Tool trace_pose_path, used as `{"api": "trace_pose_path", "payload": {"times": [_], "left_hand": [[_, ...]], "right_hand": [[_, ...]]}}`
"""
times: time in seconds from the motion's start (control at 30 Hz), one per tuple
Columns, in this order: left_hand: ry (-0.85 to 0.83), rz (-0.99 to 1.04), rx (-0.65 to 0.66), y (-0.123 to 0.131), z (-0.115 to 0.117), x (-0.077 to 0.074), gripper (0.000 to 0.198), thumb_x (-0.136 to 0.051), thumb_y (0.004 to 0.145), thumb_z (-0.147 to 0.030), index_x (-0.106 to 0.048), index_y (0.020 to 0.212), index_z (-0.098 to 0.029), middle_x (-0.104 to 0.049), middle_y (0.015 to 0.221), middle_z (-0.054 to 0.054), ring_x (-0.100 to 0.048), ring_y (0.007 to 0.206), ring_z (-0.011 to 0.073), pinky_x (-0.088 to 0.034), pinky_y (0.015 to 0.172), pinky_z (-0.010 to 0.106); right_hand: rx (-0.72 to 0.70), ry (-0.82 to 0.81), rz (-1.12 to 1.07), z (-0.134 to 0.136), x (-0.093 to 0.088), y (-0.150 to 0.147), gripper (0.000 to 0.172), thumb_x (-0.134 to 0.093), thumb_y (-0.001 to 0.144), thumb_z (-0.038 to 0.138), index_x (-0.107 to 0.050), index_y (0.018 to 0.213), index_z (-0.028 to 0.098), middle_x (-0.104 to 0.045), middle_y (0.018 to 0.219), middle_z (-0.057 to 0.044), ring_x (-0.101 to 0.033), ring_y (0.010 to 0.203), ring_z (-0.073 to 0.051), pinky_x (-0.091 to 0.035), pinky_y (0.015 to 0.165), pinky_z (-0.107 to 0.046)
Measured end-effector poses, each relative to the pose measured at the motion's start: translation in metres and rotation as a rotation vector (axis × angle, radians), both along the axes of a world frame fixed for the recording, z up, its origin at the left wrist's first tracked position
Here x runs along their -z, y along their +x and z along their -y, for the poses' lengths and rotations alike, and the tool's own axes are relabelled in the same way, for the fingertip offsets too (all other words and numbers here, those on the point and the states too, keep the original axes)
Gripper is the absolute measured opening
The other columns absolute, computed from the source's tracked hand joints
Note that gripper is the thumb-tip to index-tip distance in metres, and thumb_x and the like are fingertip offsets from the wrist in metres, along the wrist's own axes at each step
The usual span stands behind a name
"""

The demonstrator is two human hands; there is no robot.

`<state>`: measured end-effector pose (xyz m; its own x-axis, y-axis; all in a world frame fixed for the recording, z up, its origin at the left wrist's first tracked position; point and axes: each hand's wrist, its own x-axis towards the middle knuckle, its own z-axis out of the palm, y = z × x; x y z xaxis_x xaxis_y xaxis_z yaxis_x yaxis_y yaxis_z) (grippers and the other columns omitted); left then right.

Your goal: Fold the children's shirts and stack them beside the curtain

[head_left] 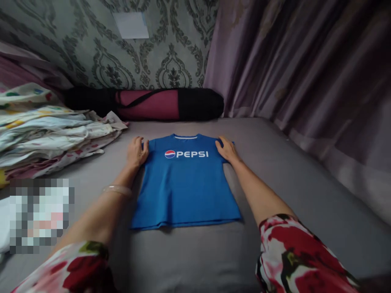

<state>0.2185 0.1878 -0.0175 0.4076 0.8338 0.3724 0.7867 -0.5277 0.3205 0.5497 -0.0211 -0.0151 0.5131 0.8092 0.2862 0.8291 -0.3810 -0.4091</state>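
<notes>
Blue short-sleeved cotton-look PEPSI T-shirt point(186, 191) flat mid grey sheet point(189, 260), collar point(185, 137) toward far edge. Left hand point(137, 152), right hand point(227, 150) at opposite sleeves point(152, 146), half-curled; can't tell if pinching cloth.

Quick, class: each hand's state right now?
Left hand: open, at one sleeve of the blue printed fabric T-shirt.
Right hand: open, on the other sleeve.

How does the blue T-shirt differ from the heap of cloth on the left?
The blue T-shirt carries a PEPSI print; the heap of cloth is mostly pale with coloured patterns. The T-shirt lies spread out; the heap is layered and rumpled. Both rest on the grey sheet.
</notes>
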Motion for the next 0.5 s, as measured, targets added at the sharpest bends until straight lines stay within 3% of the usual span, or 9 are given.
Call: {"api": "trace_pose_path", "payload": {"times": [0.13, 0.23, 0.37, 0.5], "left_hand": [[0.062, 0.072, -0.204, -0.02, 0.023, -0.018, 0.045, -0.037, 0.093, -0.038, -0.052, 0.123, -0.008, -0.05, 0.131, 0.023, -0.044, 0.126, 0.0334, -0.036, 0.102, 0.048], [-0.067, -0.02, -0.249, -0.046, 0.04, -0.029, 0.041, -0.043, 0.088, -0.038, -0.056, 0.115, -0.011, -0.057, 0.119, 0.021, -0.05, 0.118, 0.0361, -0.039, 0.096, 0.051], [-0.466, -0.096, -0.046, -0.085, 0.07, -0.037, 0.039, -0.046, 0.083, -0.045, -0.059, 0.1, -0.013, -0.067, 0.084, 0.011, -0.064, 0.085, 0.0277, -0.049, 0.078, 0.039], [-0.829, -0.001, 0.156, -0.112, 0.115, -0.046, 0.052, -0.053, 0.073, -0.062, -0.058, 0.097, -0.016, -0.063, 0.066, 0.002, -0.06, 0.062, 0.0195, -0.048, 0.06, 0.031]], "right_hand": [[0.116, 0.229, -0.06, 0.028, -0.008, -0.007, 0.04, -0.04, 0.089, 0.023, -0.057, 0.123, 0.01, -0.06, 0.126, -0.016, -0.054, 0.119, -0.023, -0.04, 0.102, -0.037], [0.083, 0.196, -0.123, 0.069, -0.016, -0.021, 0.031, -0.043, 0.086, 0.021, -0.065, 0.106, 0.014, -0.069, 0.105, -0.012, -0.063, 0.098, -0.022, -0.047, 0.091, -0.036], [-0.125, 0.018, -0.324, 0.133, -0.032, -0.055, 0.022, -0.047, 0.084, 0.023, -0.068, 0.09, 0.018, -0.07, 0.082, -0.004, -0.063, 0.075, -0.018, -0.05, 0.076, -0.032], [-0.317, -0.153, -0.471, 0.185, -0.052, -0.093, 0.027, -0.055, 0.082, 0.031, -0.064, 0.104, 0.018, -0.067, 0.097, -0.005, -0.061, 0.075, -0.014, -0.05, 0.073, -0.028]]}}
